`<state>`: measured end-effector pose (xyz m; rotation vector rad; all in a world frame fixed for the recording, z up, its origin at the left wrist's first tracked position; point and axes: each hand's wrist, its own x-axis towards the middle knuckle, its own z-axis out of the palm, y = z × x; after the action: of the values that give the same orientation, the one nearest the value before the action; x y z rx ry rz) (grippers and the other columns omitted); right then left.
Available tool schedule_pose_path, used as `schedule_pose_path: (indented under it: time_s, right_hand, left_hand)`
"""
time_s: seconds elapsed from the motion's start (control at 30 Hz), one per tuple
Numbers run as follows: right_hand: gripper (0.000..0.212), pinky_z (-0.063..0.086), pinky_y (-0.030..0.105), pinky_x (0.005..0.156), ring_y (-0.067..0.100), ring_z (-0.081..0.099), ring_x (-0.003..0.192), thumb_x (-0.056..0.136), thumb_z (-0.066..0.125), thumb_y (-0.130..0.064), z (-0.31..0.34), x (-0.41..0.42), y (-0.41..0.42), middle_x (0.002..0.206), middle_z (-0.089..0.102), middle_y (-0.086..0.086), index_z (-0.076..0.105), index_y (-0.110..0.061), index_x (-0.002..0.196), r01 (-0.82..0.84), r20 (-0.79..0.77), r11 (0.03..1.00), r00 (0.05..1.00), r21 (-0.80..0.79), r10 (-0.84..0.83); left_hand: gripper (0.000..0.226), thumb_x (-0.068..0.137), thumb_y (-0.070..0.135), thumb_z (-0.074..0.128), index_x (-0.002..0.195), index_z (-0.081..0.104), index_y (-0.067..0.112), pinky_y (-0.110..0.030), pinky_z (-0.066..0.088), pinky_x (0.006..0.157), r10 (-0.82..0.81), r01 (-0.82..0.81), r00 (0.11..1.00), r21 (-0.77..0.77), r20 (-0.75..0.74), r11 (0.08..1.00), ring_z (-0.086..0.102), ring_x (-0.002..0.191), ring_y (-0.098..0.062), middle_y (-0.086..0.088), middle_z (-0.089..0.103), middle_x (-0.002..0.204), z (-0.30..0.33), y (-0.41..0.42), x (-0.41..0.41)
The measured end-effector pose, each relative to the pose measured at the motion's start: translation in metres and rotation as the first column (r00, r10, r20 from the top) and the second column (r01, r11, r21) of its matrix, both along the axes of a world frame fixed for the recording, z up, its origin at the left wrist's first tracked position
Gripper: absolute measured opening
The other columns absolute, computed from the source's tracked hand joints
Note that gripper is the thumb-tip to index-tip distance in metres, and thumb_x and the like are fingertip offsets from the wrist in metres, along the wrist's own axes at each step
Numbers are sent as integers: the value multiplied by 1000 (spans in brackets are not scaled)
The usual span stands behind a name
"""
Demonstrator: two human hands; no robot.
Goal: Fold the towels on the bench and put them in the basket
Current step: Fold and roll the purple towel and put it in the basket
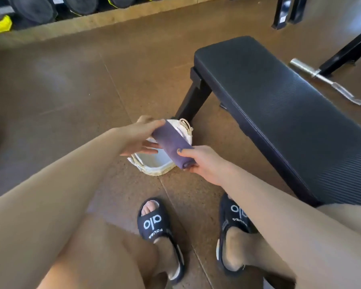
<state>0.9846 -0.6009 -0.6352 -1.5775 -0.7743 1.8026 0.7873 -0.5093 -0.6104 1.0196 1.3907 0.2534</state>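
A folded purple towel point(172, 143) hangs in the air just above a woven basket point(152, 171) with a white lining that stands on the floor. My left hand point(141, 137) holds the towel's far end, thumb on top and fingers underneath. My right hand point(200, 163) pinches the near end between thumb and fingers. The black padded bench point(279, 113) stretches to the right of the basket, and no towel shows on its top. The towel and my hands hide part of the basket's inside.
My two feet in dark slides point(154, 226) stand on the brown floor just before the basket. A metal barbell point(329, 84) lies beyond the bench at the right. Weight plates point(35, 9) line a rack at the back left. A black frame leg point(288, 11) stands at the back right.
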Motion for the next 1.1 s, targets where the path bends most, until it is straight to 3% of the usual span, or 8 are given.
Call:
schedule_pose_path:
  time_s: [0.1, 0.23, 0.4, 0.53, 0.73, 0.8, 0.97, 1.1]
  right_hand:
    - [32, 54, 27, 70, 23, 63, 82, 95, 66, -15, -32, -16, 26, 98, 67, 15, 63, 2, 121, 27, -55, 999, 998, -26, -28]
    - [35, 61, 37, 80, 23, 71, 81, 86, 75, -25, -83, -35, 67, 95, 72, 13, 67, -5, 114, -23, 88, 998, 996, -56, 28]
    - [31, 60, 45, 82, 28, 73, 85, 77, 73, -38, -143, -40, 109, 89, 74, 8, 69, -13, 94, -159, 383, 987, 911, -16, 153]
    - [30, 38, 28, 55, 20, 60, 73, 88, 65, -40, -179, -39, 139, 75, 60, -2, 52, -20, 70, -393, 648, 919, 695, -20, 312]
    - [38, 35, 35, 91, 27, 49, 112, 92, 54, -54, -221, -49, 178, 104, 56, 4, 67, -18, 94, -720, 933, 683, 154, -119, 326]
    - [32, 34, 36, 93, 28, 51, 114, 95, 51, -52, -230, -51, 182, 107, 62, 5, 59, -22, 90, -751, 935, 639, 87, -165, 344]
    - [38, 34, 37, 96, 29, 54, 114, 95, 50, -49, -244, -48, 179, 111, 68, 7, 69, -17, 104, -774, 951, 598, -18, -208, 308]
    - [34, 33, 36, 93, 27, 57, 109, 90, 59, -41, -251, -56, 175, 108, 69, 6, 52, -18, 114, -808, 975, 573, -12, -140, 221]
  left_hand:
    - [59, 92, 28, 72, 138, 42, 8, -41, 62, 80, 195, -192, 974, -36, 113, 981, 73, 101, -28, -14, 58, 133, -36, 32, 8]
    - [73, 73, 28, 87, 134, 52, 8, -39, 62, 77, 313, -310, 946, -39, 84, 950, 72, 102, -21, -10, 69, 122, -90, 76, 12]
    - [33, 80, 22, 84, 100, 60, 12, -29, 59, 66, 439, -438, 898, -48, 23, 898, 70, 85, -15, -5, 70, 97, -170, 105, 19]
    - [43, 64, 39, 88, 91, 64, 17, -39, 61, 85, 551, -550, 835, -89, -21, 830, 73, 89, -20, -6, 73, 95, -219, 125, 14]
    - [89, 39, 62, 78, 116, 65, 19, -46, 59, 88, 652, -657, 747, -4, -130, 754, 71, 91, -26, -7, 73, 96, -280, 141, 8]
    - [108, 45, 62, 79, 135, 49, 11, -47, 56, 91, 650, -657, 740, 22, -173, 753, 67, 100, -29, -8, 67, 106, -285, 140, 12]
    - [110, 40, 61, 78, 132, 51, 7, -46, 55, 94, 664, -679, 719, -3, -203, 734, 66, 106, -32, -9, 66, 111, -308, 135, 21]
    - [96, 58, 52, 84, 134, 48, 6, -49, 54, 96, 641, -662, 726, 2, -249, 750, 63, 110, -34, -10, 63, 118, -307, 136, 24]
